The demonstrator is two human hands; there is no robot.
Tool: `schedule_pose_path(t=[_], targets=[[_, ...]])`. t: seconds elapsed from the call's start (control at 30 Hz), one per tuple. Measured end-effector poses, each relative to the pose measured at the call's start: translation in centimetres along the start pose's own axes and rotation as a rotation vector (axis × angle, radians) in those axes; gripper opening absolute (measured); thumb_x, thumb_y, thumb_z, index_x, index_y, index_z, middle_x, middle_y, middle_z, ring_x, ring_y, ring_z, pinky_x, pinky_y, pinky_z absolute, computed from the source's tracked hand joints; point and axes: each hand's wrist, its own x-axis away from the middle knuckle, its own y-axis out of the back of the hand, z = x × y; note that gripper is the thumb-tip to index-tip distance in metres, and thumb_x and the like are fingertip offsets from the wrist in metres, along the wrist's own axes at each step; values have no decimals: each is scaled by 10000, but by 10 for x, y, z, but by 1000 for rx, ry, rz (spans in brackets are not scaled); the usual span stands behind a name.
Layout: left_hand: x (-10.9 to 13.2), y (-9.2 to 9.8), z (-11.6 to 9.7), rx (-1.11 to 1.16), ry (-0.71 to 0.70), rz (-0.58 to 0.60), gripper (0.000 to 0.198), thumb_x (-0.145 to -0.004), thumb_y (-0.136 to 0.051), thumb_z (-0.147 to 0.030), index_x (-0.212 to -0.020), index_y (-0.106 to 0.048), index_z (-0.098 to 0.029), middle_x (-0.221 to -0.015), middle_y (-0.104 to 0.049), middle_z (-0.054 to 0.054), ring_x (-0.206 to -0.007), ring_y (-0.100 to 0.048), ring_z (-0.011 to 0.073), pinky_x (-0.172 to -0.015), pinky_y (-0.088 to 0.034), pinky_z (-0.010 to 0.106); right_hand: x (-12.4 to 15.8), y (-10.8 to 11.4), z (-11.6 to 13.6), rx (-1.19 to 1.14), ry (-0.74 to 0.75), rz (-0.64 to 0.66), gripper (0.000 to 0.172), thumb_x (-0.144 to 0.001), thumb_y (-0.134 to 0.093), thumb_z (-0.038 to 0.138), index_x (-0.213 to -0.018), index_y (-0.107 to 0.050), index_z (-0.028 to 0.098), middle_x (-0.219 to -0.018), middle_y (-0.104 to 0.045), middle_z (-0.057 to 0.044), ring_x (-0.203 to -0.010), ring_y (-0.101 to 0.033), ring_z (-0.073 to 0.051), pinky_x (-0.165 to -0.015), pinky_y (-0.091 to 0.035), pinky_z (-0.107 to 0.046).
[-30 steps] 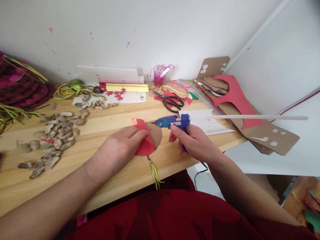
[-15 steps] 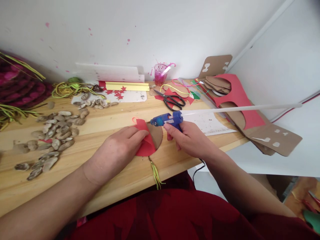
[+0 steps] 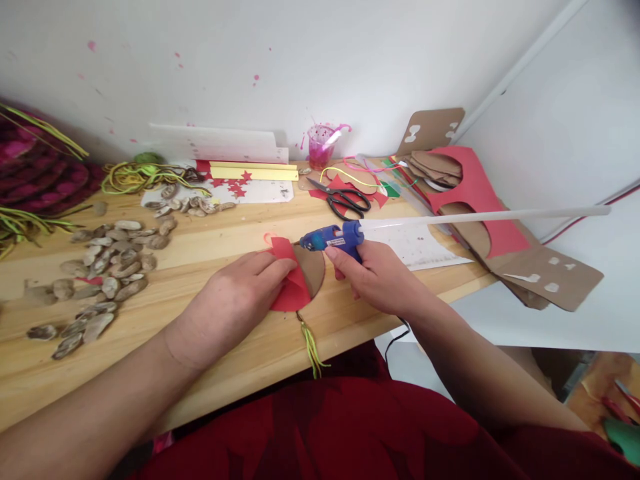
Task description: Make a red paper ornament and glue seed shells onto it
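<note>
My left hand [image 3: 250, 283] is closed on a piece of red paper [image 3: 294, 292], folding it back over a round cardboard disc [image 3: 313, 267]. My right hand [image 3: 367, 270] grips a blue glue gun [image 3: 327, 238], a finger wrapped around its handle side. The gun's nozzle is at the fold, close to the bared cardboard; whether it touches is too small to tell. From the gun's back a long white glue stick [image 3: 480, 217] sticks out to the right. A yellow-green tassel [image 3: 313, 347] hangs from the disc's near edge, and a pink loop [image 3: 269, 239] shows at its far edge.
Peanut shells [image 3: 117, 257] lie scattered at the left, beside yellow-green yarn [image 3: 135, 179]. Black-handled scissors [image 3: 345, 200] rest behind the glue gun. A pink-stained cup [image 3: 320, 148] stands against the wall. Cut red paper [image 3: 507, 230] and cardboard pieces [image 3: 565, 277] lie at the right.
Almost nothing differs. The glue gun has shifted very slightly left, while my left hand keeps the red paper folded back in the same place.
</note>
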Motion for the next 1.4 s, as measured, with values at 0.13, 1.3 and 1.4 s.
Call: schedule_pose_path(t=[0.13,1.3,1.4], targets=[[0,0,0,4,-4,-3,182,-1007,-551,-168,-1165,-641,-148,-1072,-706,101,-924,-682,224,-795,-546,340,0,-1,0,18,4,-11,477,-1006,-444,582,-730,-563,211,-661,-634,-34,-618,-599,-184,-620,-389,-300],[1,-1,1,12,21,13,196,-1014,-515,-171,-1177,-625,-181,-1053,-708,92,-918,-689,210,-795,-550,335,2,4,2,112,16,4,510,-1014,-402,607,-722,-538,211,-673,-643,-48,-612,-572,-177,-591,-350,-299],[1,-1,2,11,24,3,192,-1015,-512,-177,-1167,-627,-189,-1063,-711,91,-920,-691,211,-791,-552,334,3,4,2,120,10,9,514,-1013,-412,598,-700,-533,210,-659,-634,-50,-602,-569,-174,-582,-347,-297]])
